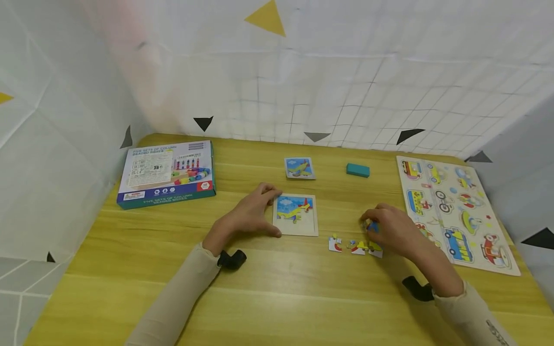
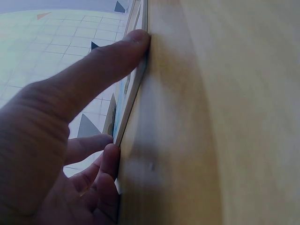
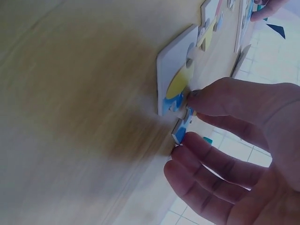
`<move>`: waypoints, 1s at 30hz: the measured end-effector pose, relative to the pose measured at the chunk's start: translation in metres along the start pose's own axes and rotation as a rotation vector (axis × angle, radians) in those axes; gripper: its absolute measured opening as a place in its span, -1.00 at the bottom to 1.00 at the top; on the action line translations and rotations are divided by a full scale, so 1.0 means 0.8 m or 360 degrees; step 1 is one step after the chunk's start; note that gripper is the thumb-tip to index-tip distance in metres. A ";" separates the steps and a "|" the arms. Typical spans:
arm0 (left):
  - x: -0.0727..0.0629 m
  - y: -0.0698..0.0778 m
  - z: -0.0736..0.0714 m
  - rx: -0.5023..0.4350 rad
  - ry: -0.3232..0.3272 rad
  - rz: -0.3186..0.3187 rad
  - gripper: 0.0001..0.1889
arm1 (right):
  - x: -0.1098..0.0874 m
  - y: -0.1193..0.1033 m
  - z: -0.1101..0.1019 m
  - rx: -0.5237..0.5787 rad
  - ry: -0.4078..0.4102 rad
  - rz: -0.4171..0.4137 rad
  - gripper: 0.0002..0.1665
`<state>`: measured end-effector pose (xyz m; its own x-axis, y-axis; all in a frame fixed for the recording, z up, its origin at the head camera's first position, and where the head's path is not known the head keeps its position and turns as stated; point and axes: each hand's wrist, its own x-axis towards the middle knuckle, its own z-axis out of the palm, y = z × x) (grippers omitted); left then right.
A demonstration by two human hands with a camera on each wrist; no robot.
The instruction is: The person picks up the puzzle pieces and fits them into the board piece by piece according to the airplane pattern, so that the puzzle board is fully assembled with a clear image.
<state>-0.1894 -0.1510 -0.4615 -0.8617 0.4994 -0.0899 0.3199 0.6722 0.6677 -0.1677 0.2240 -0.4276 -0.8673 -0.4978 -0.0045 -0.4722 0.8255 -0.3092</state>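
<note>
My left hand [image 1: 251, 211] holds a square puzzle board [image 1: 296, 231] at its left side, thumb at the near corner and index finger at the far one. Part of an airplane picture on blue sky fills the board's upper area; the rest shows bare wood. In the left wrist view, the thumb [image 2: 108, 61] touches the board's edge. To the right, my right hand [image 1: 391, 228] pinches a blue puzzle piece [image 3: 180, 131] between thumb and fingers, partly hidden by them. Close by lie loose puzzle pieces [image 1: 335, 243], including a white, yellow and blue one [image 3: 178, 70].
Behind the board lies a small airplane picture card [image 1: 300, 168], with a teal block [image 1: 358, 170] to its right. A beaded-toy box [image 1: 169, 173] occupies the back left. A large vehicle puzzle board [image 1: 459, 214] lies at the right. White cloth [image 1: 277, 86] hangs around the table.
</note>
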 end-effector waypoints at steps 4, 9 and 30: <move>0.001 0.000 0.000 0.0014 -0.0006 -0.0001 0.14 | 0.002 0.001 0.000 0.0001 0.0000 -0.0010 -0.74; 0.002 -0.001 0.000 0.0027 -0.0011 -0.0010 0.14 | 0.004 0.001 0.001 0.0001 -0.0016 0.0015 -0.76; 0.001 -0.001 -0.001 0.0027 -0.0008 -0.0011 0.14 | 0.010 -0.005 0.005 -0.0022 0.0033 0.0015 -0.61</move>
<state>-0.1906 -0.1515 -0.4619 -0.8619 0.4975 -0.0983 0.3206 0.6848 0.6544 -0.1717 0.2155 -0.4300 -0.8747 -0.4845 0.0123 -0.4660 0.8337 -0.2964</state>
